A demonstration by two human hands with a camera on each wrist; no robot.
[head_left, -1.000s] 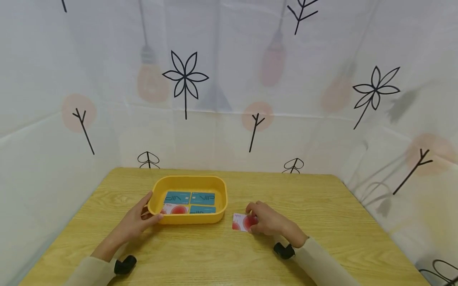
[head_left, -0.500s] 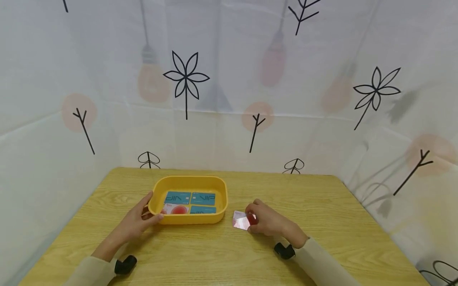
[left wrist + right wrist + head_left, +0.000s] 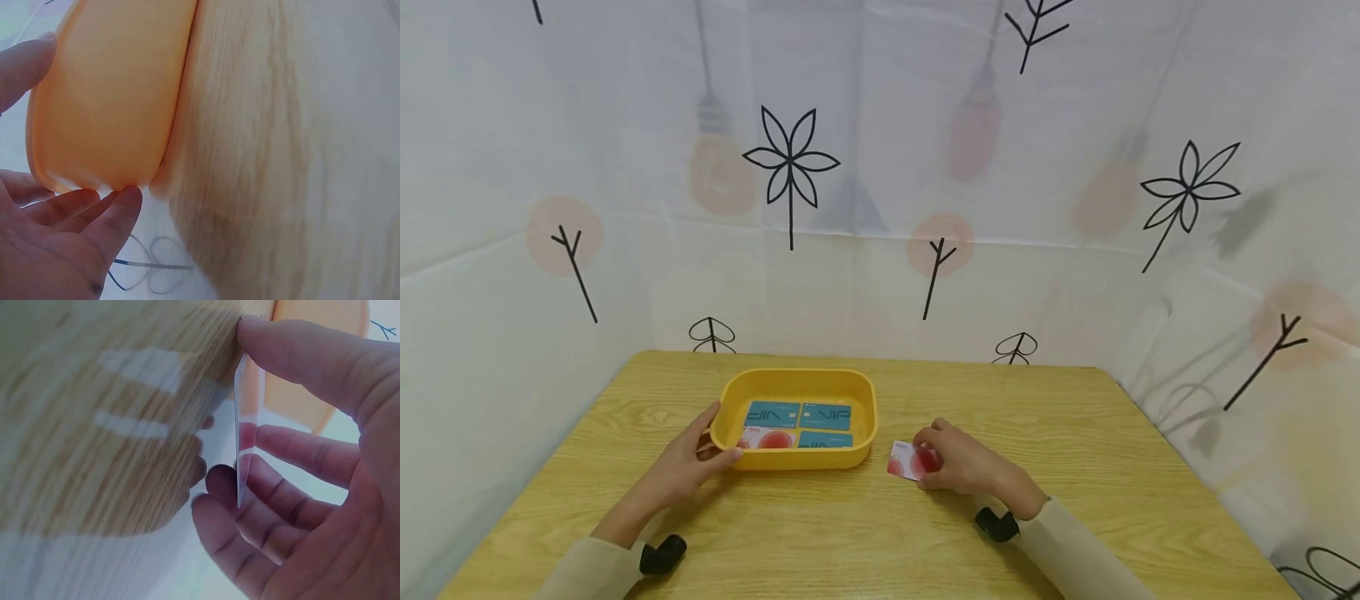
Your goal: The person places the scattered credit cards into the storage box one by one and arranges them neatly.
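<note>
My left hand point(image 3: 681, 467) holds the left end of a yellow plastic tray point(image 3: 797, 460), its thumb at the front rim. In the left wrist view, the fingertips press the tray's end wall point(image 3: 119, 100). Inside the tray lie several cards: teal ones marked VIP point(image 3: 826, 417) and a white-and-red one point(image 3: 771, 438). To the right of the tray, my right hand point(image 3: 962, 462) pinches another white-and-red card point(image 3: 904, 460) between thumb and fingers. The right wrist view shows this card point(image 3: 248, 412) nearly edge-on, a little off the tabletop; the fingers hide part of it.
The tray stands on a wood-grain table point(image 3: 820, 533). A white cloth with plant and bulb drawings point(image 3: 857, 283) hangs behind and along both sides. Black wrist mounts point(image 3: 662, 556) sit at both sleeves.
The card in my right hand has tilted and risen slightly from the table; a glare crossed it half a second ago. My left hand and the tray have stayed in place.
</note>
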